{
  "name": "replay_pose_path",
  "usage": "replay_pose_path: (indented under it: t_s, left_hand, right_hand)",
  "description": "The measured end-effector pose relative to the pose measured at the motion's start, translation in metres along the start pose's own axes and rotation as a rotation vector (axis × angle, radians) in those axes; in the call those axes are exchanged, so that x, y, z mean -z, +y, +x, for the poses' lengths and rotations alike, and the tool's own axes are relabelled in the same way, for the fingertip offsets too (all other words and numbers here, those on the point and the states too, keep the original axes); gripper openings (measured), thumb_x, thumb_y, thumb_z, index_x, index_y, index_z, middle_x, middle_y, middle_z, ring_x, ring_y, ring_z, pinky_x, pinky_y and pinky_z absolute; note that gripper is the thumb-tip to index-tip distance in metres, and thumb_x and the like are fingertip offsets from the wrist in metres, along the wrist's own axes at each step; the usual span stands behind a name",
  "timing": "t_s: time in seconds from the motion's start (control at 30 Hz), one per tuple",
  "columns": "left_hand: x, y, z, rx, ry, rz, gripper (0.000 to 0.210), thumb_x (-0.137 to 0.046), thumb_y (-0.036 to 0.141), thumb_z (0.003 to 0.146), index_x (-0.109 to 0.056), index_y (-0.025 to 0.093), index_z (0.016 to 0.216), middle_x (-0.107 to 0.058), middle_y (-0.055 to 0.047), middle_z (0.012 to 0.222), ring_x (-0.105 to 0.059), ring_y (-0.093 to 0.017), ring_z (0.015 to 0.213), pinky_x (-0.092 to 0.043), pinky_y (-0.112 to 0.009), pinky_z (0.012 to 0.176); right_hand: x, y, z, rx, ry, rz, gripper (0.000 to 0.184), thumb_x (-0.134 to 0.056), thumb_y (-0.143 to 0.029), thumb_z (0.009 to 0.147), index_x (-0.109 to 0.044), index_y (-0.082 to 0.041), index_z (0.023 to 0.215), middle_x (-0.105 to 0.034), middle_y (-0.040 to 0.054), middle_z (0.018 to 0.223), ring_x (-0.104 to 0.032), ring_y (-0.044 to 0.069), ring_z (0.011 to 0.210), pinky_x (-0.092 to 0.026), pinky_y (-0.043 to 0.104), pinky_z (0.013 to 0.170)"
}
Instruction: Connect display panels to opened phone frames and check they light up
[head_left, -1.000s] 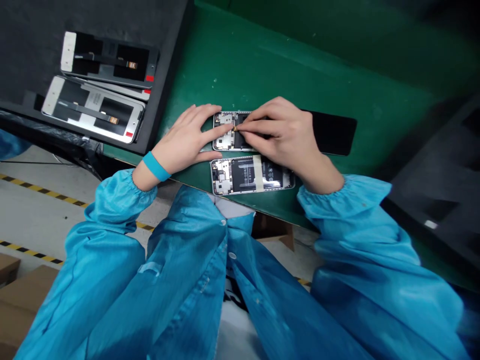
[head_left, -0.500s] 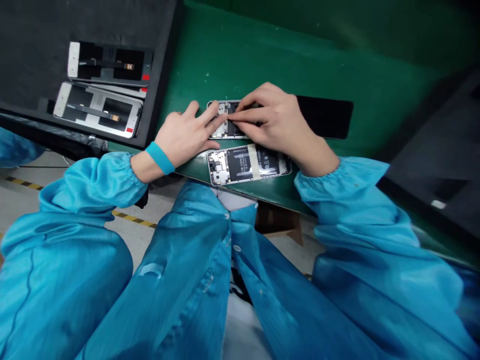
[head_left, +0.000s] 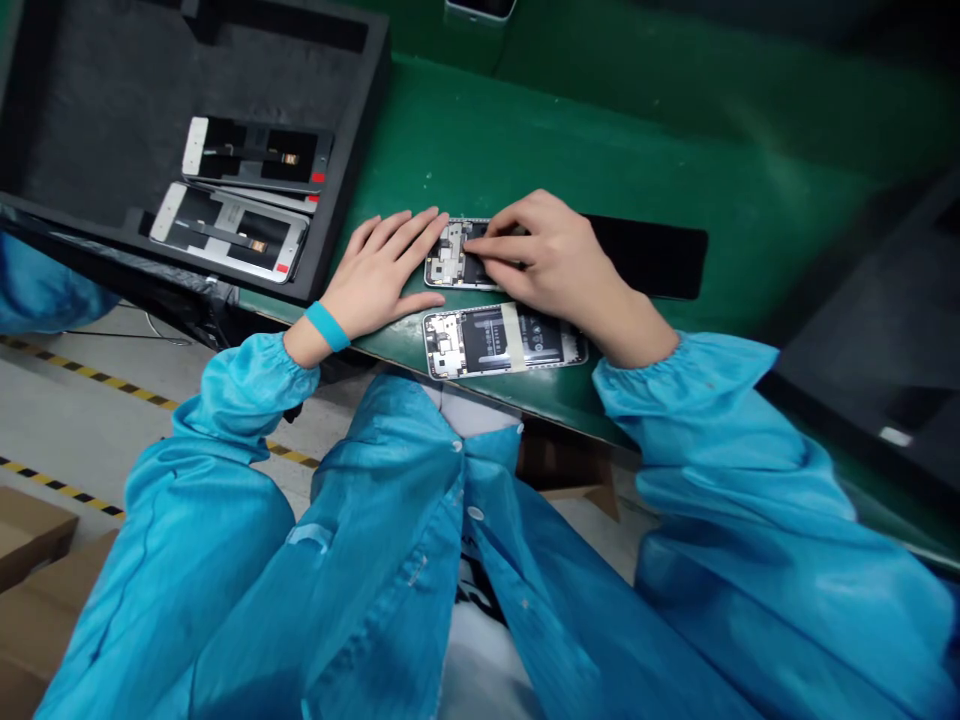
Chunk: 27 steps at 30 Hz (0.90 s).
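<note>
An opened phone (head_left: 448, 258) lies crosswise on the green table, its circuit board showing at the left end. My left hand (head_left: 382, 275) rests flat with fingers stretched out; the index fingertip is at this phone's upper left corner. Over the middle of the phone, my right hand (head_left: 559, 260) has its thumb and fingers pinched together by the board's edge. Whatever they hold is too small or hidden. A second opened phone (head_left: 447, 345), with strips of pale tape across its battery, lies nearer to me. Right of my hand is a black screen panel (head_left: 660, 258), partly covered by the hand.
A black foam tray (head_left: 352, 150) at the left holds several phone display parts (head_left: 232, 235) with flex cables. Another dark tray (head_left: 877, 330) stands at the right. A device (head_left: 481, 10) shows at the top edge. Cardboard boxes (head_left: 30, 535) stand on the floor.
My left fingers have drawn back from the phone's inside and straightened out flat. The right hand stays pinched at the same spot on the phone. The whole view has shifted slightly.
</note>
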<state>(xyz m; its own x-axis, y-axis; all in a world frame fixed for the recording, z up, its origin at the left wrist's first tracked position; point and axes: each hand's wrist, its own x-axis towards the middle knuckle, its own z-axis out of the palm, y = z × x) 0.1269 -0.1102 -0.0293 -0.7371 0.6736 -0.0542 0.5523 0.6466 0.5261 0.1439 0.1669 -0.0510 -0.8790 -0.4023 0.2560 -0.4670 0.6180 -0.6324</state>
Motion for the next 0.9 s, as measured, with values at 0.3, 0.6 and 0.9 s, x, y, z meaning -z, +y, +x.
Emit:
replay_pose_path:
  t_s: [0.3, 0.6, 0.9]
  left_hand:
    - [-0.0013, 0.0007, -0.0003, -0.002, -0.008, -0.020, 0.099, -0.051, 0.094, 0.092, -0.046, 0.034, 0.170, -0.042, -0.009, 0.180, -0.033, -0.043, 0.168, -0.015, -0.067, 0.140]
    - [-0.0011, 0.0050, -0.0004, 0.010, -0.009, -0.035, 0.101, -0.050, 0.096, 0.090, -0.051, 0.030, 0.167, -0.043, -0.012, 0.179, -0.034, -0.046, 0.166, -0.015, -0.068, 0.139]
    - [-0.0032, 0.0033, -0.0007, 0.004, -0.009, -0.037, 0.097, -0.053, 0.093, 0.091, -0.049, 0.034, 0.168, -0.040, -0.008, 0.181, -0.034, -0.045, 0.167, -0.013, -0.066, 0.140]
  right_hand:
    - [0.0012, -0.0030, -0.0010, 0.005, 0.018, 0.008, 0.023, -0.069, -0.044, 0.097, -0.086, -0.036, 0.110, -0.077, 0.0088, 0.112, -0.068, 0.032, 0.111, -0.058, 0.056, 0.104]
    - [-0.0002, 0.0005, -0.0015, 0.008, 0.017, -0.015, 0.024, -0.069, -0.046, 0.098, -0.086, -0.035, 0.111, -0.076, 0.0080, 0.111, -0.068, 0.031, 0.110, -0.058, 0.055, 0.103]
    - [0.0015, -0.0032, -0.0037, 0.042, -0.034, -0.051, 0.030, -0.064, -0.051, 0.102, -0.083, -0.031, 0.113, -0.075, 0.0101, 0.114, -0.067, 0.033, 0.113, -0.059, 0.055, 0.102]
